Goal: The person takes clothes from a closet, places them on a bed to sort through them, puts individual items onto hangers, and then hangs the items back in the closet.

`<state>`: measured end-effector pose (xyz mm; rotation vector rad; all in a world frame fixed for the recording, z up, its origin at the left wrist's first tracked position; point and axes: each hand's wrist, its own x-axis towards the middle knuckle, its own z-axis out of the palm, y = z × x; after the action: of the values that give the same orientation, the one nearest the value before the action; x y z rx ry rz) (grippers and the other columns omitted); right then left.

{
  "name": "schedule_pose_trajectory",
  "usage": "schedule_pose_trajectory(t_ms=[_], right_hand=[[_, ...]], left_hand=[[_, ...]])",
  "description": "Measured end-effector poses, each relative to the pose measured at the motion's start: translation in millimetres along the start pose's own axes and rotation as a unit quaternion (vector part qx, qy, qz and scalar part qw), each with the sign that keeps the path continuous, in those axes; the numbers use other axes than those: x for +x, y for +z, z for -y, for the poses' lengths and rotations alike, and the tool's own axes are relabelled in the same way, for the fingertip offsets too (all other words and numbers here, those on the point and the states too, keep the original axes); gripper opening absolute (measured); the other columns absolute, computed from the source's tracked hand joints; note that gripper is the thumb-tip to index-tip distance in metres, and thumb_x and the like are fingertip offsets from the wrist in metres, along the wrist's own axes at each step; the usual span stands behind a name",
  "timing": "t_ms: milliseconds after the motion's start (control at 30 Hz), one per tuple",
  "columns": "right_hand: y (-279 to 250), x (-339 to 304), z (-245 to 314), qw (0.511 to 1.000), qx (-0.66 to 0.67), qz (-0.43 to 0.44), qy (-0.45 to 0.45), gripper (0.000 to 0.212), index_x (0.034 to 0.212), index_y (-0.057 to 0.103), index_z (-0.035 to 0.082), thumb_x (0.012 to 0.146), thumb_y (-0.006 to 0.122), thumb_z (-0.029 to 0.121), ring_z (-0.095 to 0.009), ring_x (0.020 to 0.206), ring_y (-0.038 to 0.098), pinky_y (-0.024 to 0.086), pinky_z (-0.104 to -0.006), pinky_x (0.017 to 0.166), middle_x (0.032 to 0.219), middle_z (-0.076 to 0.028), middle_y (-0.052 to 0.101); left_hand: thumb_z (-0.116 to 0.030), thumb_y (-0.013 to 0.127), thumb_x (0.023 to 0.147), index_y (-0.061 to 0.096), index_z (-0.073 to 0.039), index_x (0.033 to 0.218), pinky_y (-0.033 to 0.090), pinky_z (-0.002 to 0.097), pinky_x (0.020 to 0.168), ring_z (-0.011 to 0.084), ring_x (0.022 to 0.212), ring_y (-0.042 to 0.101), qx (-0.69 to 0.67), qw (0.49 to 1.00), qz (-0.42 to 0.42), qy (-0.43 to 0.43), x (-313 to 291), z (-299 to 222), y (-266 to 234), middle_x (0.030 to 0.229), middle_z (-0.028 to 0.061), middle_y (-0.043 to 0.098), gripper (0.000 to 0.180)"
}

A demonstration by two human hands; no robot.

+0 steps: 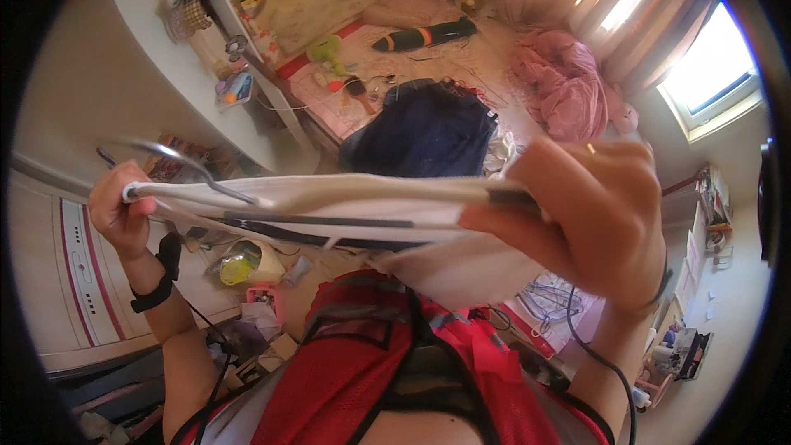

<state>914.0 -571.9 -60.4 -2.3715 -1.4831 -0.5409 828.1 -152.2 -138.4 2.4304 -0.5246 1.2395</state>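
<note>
A white garment (470, 272) with dark trim is stretched sideways in front of my red vest. Its exact kind is hard to make out. My left hand (122, 210) is closed on the narrow left end of the garment. Close to that hand, the curved metal hook of a clothes hanger (202, 171) sticks up above the cloth; most of the hanger is hidden. At the other end, my right hand (589, 218) is closed on the garment's edge, larger and nearer to the view. Its fingertips are partly hidden by the cloth.
Beyond the garment, dark blue clothes (432, 132) lie on a bed beside a pink bedding heap (564, 86) and a dark green bolster-shaped thing (424, 35). A white cabinet (53, 280) stands at left. Several wire hangers (556, 305) lie at lower right.
</note>
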Motion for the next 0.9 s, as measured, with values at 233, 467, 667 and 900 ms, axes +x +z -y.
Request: schedule_pose_trajectory(t_ms=[233,467,667,900], right_hand=[[44.9,69.7,23.7,0.994,0.0,-0.079,-0.07,0.044,0.061,0.046,0.008,0.067,0.081,0.034,-0.019,0.038,0.045,0.032,-0.0293,0.04,0.047,-0.004,0.041],[74.8,76.9,44.5,0.995,-0.003,-0.099,0.016,0.046,0.059,0.041,0.009,0.072,0.079,0.03,-0.017,0.038,0.042,0.032,-0.0292,0.039,0.047,-0.004,0.04],[112.3,63.5,47.0,0.997,0.01,-0.081,0.01,0.037,0.065,0.044,0.011,0.08,0.07,0.032,-0.013,0.044,0.05,0.038,-0.0277,0.038,0.053,0.002,0.04],[138.4,60.5,33.3,0.955,0.29,-0.013,-0.058,0.041,0.076,0.052,0.006,0.082,0.067,0.044,-0.018,0.049,0.051,0.04,-0.0305,0.042,0.057,-0.001,0.041]], left_hand=[[-0.037,0.069,0.084,0.054,0.001,0.073,0.03,0.0274,0.05,0.0183,0.055,0.044,0.078,0.997,0.011,-0.025,-7.7,25.6,-58.1,0.062,0.0073,0.046,0.042],[-0.03,0.076,0.077,0.046,-0.003,0.067,0.025,0.0293,0.048,0.0168,0.052,0.032,0.081,0.989,0.064,-0.105,-15.1,47.0,-50.3,0.058,0.0044,0.035,0.043],[-0.026,0.077,0.074,0.036,-0.004,0.061,0.02,0.032,0.046,0.0181,0.049,0.028,0.142,0.983,0.106,-0.051,-20.0,58.3,-39.2,0.055,0.0047,0.03,0.048],[-0.009,0.061,0.08,0.035,-0.003,0.06,0.019,0.0316,0.045,0.0178,0.047,0.027,0.131,0.984,0.042,-0.114,-43.7,86.6,-41.5,0.054,0.0057,0.031,0.033]])
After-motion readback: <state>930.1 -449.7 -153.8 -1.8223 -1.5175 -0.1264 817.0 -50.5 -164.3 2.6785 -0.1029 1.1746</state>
